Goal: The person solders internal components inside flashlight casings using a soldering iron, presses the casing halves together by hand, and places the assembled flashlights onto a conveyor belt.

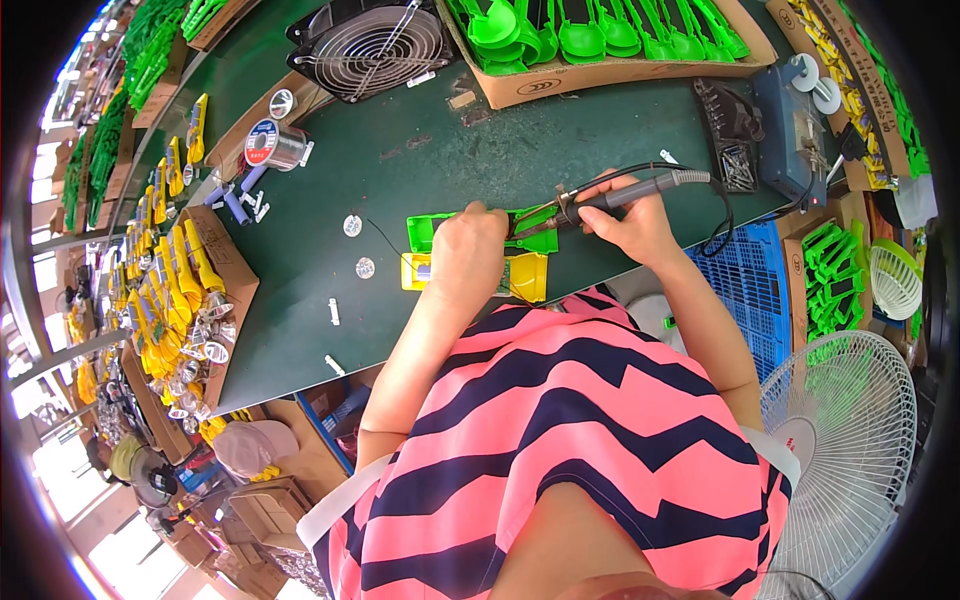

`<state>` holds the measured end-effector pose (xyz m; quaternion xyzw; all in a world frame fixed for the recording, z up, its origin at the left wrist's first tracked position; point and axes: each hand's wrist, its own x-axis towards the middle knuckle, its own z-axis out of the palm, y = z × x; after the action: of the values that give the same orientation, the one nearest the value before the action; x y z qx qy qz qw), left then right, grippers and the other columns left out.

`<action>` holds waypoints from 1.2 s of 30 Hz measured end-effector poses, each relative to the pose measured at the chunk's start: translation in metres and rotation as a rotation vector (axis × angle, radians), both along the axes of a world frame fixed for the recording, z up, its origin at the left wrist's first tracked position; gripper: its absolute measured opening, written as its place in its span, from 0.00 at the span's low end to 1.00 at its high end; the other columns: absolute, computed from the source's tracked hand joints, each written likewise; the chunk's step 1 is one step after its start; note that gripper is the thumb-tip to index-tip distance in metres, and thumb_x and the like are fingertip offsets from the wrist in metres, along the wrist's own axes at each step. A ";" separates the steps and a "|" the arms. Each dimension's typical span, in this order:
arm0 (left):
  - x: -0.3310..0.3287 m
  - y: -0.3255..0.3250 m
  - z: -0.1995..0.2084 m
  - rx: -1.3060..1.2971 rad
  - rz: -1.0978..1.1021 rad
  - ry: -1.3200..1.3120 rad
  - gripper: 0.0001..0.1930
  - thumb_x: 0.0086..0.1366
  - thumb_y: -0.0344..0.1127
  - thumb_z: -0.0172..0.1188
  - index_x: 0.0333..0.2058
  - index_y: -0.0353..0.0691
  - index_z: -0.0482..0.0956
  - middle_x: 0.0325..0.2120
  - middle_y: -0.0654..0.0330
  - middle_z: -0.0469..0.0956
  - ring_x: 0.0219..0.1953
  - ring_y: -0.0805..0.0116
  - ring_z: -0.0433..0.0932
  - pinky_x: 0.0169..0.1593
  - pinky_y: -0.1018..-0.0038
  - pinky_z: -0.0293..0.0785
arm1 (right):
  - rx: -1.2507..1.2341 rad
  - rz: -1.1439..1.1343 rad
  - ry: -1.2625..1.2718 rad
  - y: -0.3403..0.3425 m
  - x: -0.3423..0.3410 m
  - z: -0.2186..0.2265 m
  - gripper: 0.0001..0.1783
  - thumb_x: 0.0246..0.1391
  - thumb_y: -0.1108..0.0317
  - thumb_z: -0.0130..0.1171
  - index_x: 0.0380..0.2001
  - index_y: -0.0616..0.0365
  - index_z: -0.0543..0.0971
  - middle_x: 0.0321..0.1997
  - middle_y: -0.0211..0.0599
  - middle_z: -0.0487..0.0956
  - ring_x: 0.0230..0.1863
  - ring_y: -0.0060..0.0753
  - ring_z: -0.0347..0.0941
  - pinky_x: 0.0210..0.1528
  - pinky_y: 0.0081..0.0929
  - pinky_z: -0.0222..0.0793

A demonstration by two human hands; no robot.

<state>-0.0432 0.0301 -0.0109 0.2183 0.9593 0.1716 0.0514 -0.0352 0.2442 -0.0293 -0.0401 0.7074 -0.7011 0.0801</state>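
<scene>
My right hand point(630, 218) is closed around the dark handle of a soldering iron point(625, 192), whose tip points left and down over a green plastic housing point(541, 240). Against the near side of that housing lies a yellow plastic housing point(527, 282), with a circuit board and a bluish cell partly showing in it. My left hand point(468, 248) rests over both housings with its fingers curled together; what they pinch is hidden beneath them. A thin dark wire point(392, 240) sticks out to the left of the housings. Two small round LED boards point(352, 225) lie on the table left of them.
A solder spool point(272, 146) and blue cells point(236, 203) lie at the left, near a box of yellow flashlights point(180, 275). At the back stand a black fan point(372, 50) and a carton of green parts point(620, 80). A soldering station point(790, 130) stands right, its cable crossing the table.
</scene>
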 end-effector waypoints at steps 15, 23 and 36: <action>-0.001 0.003 0.001 -0.055 0.004 0.006 0.04 0.49 0.27 0.53 0.21 0.39 0.77 0.21 0.51 0.73 0.25 0.54 0.75 0.30 0.65 0.70 | 0.040 -0.227 0.278 -0.020 0.046 0.024 0.11 0.46 0.74 0.59 0.34 0.64 0.73 0.27 0.37 0.76 0.25 0.23 0.74 0.26 0.18 0.69; -0.001 0.004 0.005 -0.070 -0.005 0.016 0.03 0.50 0.29 0.56 0.23 0.37 0.77 0.23 0.50 0.74 0.25 0.54 0.75 0.30 0.65 0.70 | 0.466 0.038 0.408 -0.055 0.061 -0.001 0.39 0.32 0.69 0.67 0.50 0.61 0.61 0.39 0.44 0.72 0.43 0.40 0.68 0.62 0.52 0.39; 0.043 -0.013 -0.017 0.646 0.224 0.263 0.06 0.45 0.23 0.62 0.23 0.39 0.77 0.23 0.63 0.76 0.26 0.70 0.70 0.30 0.77 0.67 | 0.560 0.187 0.446 -0.032 0.025 0.010 0.40 0.35 0.71 0.65 0.52 0.59 0.56 0.42 0.42 0.72 0.41 0.41 0.71 0.62 0.58 0.29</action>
<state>0.0000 0.0169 -0.0276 0.1371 0.8720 0.4408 -0.1630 -0.0100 0.2121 -0.0194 -0.2328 0.8653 -0.4439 -0.0046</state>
